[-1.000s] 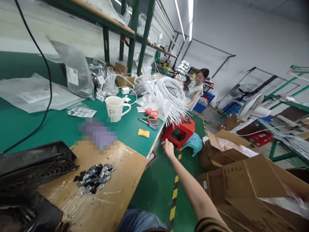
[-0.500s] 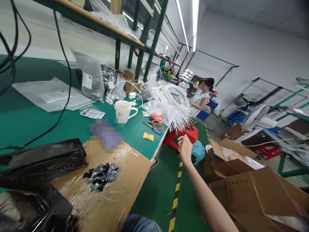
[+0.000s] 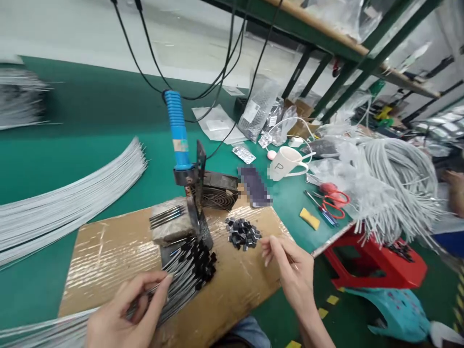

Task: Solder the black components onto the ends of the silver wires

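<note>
My left hand [image 3: 121,314] pinches the bundle of wires [image 3: 181,275] lying on the cardboard [image 3: 108,251], my right hand [image 3: 293,273] hovers open and empty near the black clips [image 3: 242,233], and a loose pinch could let wires fan toward the soldering iron [image 3: 179,133].

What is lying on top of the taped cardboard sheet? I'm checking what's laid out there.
On the cardboard sheet: a pile of small black parts, a wire bundle pinched by the left hand, and a soldering iron stand. What the bundle covers stays unseen.
</note>
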Demonstrator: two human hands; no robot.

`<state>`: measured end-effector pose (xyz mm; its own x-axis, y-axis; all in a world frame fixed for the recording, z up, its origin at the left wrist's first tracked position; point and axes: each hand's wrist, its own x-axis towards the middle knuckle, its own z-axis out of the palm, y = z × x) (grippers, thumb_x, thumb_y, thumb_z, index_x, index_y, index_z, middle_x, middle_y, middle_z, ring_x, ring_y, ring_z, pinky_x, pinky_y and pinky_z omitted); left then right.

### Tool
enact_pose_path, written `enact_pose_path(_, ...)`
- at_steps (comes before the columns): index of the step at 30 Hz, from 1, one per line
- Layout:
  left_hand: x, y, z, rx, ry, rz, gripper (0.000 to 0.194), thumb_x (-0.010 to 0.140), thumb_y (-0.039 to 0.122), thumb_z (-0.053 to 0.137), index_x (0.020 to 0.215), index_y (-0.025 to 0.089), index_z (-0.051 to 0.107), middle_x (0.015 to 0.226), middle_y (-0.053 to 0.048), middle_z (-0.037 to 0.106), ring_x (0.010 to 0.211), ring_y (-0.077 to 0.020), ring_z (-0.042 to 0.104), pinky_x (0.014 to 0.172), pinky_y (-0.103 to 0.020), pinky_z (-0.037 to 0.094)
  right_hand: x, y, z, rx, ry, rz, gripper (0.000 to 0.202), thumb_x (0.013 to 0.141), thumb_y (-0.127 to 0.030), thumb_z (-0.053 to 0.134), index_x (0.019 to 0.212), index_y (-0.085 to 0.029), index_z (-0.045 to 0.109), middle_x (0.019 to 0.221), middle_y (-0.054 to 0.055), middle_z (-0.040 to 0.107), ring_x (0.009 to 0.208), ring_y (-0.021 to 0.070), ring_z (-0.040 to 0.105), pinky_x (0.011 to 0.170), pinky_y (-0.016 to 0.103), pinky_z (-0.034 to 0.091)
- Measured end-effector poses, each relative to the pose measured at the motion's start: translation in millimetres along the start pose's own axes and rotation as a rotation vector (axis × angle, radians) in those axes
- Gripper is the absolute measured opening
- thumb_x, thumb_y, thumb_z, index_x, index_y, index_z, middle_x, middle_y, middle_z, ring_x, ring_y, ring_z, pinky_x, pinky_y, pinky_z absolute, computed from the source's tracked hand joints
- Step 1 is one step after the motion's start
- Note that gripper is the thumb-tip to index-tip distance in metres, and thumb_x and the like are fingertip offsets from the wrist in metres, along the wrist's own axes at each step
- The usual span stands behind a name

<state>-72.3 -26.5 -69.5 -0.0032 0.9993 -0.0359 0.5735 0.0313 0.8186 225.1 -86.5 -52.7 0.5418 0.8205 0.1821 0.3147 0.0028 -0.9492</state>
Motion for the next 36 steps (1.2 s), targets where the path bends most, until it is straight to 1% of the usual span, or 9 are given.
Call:
enact_pose_path(3, -1.9, 22.2, 0.0, -0.083, -0.075, -0.053, 0.033, 0.083, 0.053, 0.076, 0.085, 0.021, 0.078, 0.073, -0.002, 0.074, 0.057, -0.0153, 0.059, 0.052, -0.023, 0.045, -10.5, -9.6, 16.0, -0.019, -0.122, -0.008, 0.016, 0.100, -0.033, 0.072, 0.098, -0.027, 0.087, 0.081, 0.004, 0.075, 0.069, 0.0179, 0.068, 0.063, 0.030, 0.055)
enact_pose_path(6, -5.8, 41.1, -1.4, -0.184, -0.123, -0.129, 0.025, 0.086, 0.045, 0.074, 0.085, 0.020, 0.077, 0.074, -0.003, 0.074, 0.065, -0.0158, 0.062, 0.056, -0.022, 0.043, -26.8, -18.2, 36.3, 0.093, -0.303, 0.041, 0.014, 0.099, -0.029, 0.072, 0.100, -0.029, 0.087, 0.081, 0.004, 0.075, 0.065, 0.0174, 0.068, 0.058, 0.030, 0.055)
enact_pose_path(9, -10.5, 53.1, -2.3, -0.258, -0.102, -0.192, 0.021, 0.087, 0.040, 0.074, 0.081, 0.020, 0.076, 0.074, -0.001, 0.072, 0.063, -0.0133, 0.056, 0.057, -0.022, 0.042, -37.4, -26.2, 56.3, 0.183, -0.450, 0.097, 0.014, 0.099, -0.028, 0.072, 0.100, -0.028, 0.086, 0.080, 0.004, 0.075, 0.062, 0.0160, 0.069, 0.054, 0.028, 0.056)
enact_pose_path(11, -13.2, 57.6, -3.0, -0.289, -0.103, -0.219, 0.020, 0.085, 0.039, 0.075, 0.080, 0.020, 0.076, 0.074, -0.001, 0.072, 0.064, -0.0134, 0.056, 0.058, -0.022, 0.043, -40.1, -30.5, 67.3, 0.229, -0.492, 0.122, 0.015, 0.100, -0.028, 0.072, 0.103, -0.028, 0.087, 0.080, 0.004, 0.074, 0.060, 0.0141, 0.068, 0.052, 0.026, 0.057)
enact_pose_path(15, -15.7, 61.5, -4.4, -0.324, -0.116, -0.260, 0.020, 0.083, 0.040, 0.076, 0.079, 0.020, 0.076, 0.073, -0.001, 0.071, 0.065, -0.0137, 0.058, 0.058, -0.021, 0.045, -41.5, -33.7, 81.9, 0.320, -0.503, 0.219, 0.015, 0.098, -0.032, 0.074, 0.103, -0.027, 0.087, 0.083, 0.004, 0.072, 0.058, 0.0127, 0.068, 0.049, 0.023, 0.058)
enact_pose_path(19, -16.6, 64.9, -4.7, -0.327, -0.124, -0.258, 0.018, 0.082, 0.038, 0.076, 0.077, 0.021, 0.077, 0.075, -0.001, 0.074, 0.066, -0.0140, 0.058, 0.059, -0.020, 0.046, -42.7, -34.5, 88.4, 0.388, -0.486, 0.292, 0.012, 0.092, -0.033, 0.080, 0.093, -0.024, 0.087, 0.081, 0.004, 0.072, 0.051, 0.0122, 0.066, 0.043, 0.023, 0.057)
enact_pose_path(25, -18.1, 68.4, -2.9, -0.314, -0.128, -0.219, 0.018, 0.085, 0.035, 0.073, 0.076, 0.021, 0.078, 0.074, -0.003, 0.075, 0.070, -0.0174, 0.063, 0.060, -0.023, 0.048, -42.3, -36.4, 88.4, 0.382, -0.472, 0.225, 0.011, 0.094, -0.029, 0.078, 0.094, -0.026, 0.089, 0.075, 0.004, 0.073, 0.046, 0.0119, 0.064, 0.041, 0.024, 0.056)
enact_pose_path(31, -18.8, 66.7, -1.6, -0.298, -0.133, -0.229, 0.019, 0.086, 0.037, 0.073, 0.075, 0.022, 0.079, 0.073, -0.001, 0.074, 0.070, -0.0170, 0.063, 0.062, -0.024, 0.046, -46.2, -29.8, 87.5, 0.367, -0.464, 0.147, 0.015, 0.095, -0.024, 0.077, 0.102, -0.030, 0.088, 0.076, 0.003, 0.074, 0.051, 0.0126, 0.065, 0.045, 0.024, 0.057)
enact_pose_path(36, -19.8, 67.2, -0.9, -0.310, -0.133, -0.262, 0.021, 0.086, 0.039, 0.072, 0.076, 0.021, 0.077, 0.067, 0.000, 0.069, 0.062, -0.0143, 0.054, 0.057, -0.024, 0.040, -45.3, -29.3, 89.0, 0.414, -0.476, 0.215, 0.012, 0.095, -0.028, 0.077, 0.099, -0.028, 0.089, 0.076, 0.003, 0.072, 0.051, 0.0117, 0.065, 0.046, 0.022, 0.057)
